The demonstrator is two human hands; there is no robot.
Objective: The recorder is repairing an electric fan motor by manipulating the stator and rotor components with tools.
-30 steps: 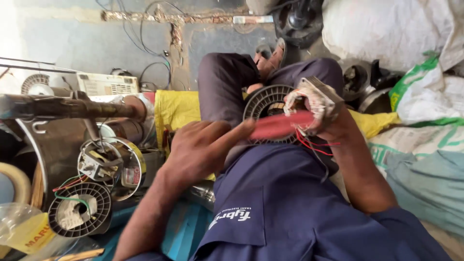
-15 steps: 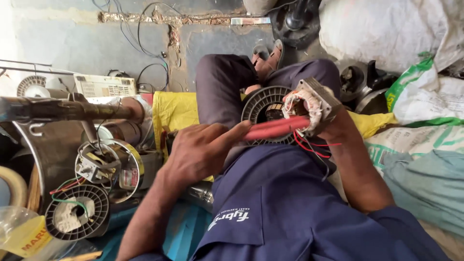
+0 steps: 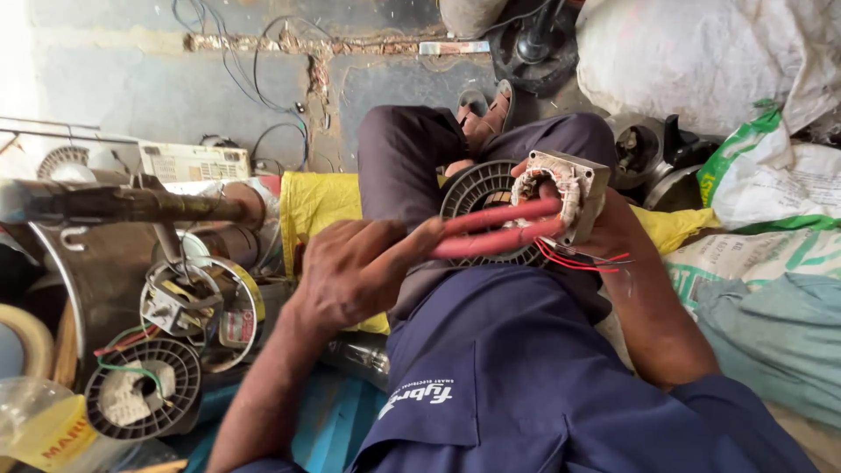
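Cluttered workshop floor fills the frame's edges: at centre, the left hand [image 3: 363,271] pinches red-handled pliers [image 3: 495,229] into a small motor's windings [image 3: 561,194], cupped by the right hand [image 3: 613,232]. A steady, shallow bite would best spare the red wires [image 3: 578,260].

The left hand [image 3: 350,271] grips red-handled pliers [image 3: 495,229] reaching into a square motor [image 3: 569,188], which the right hand [image 3: 613,232] holds from below.

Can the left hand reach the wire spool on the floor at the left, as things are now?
Probably yes. The left hand holds the red-handled pliers, but the wire spool lies just below and left of it, with nothing between them.
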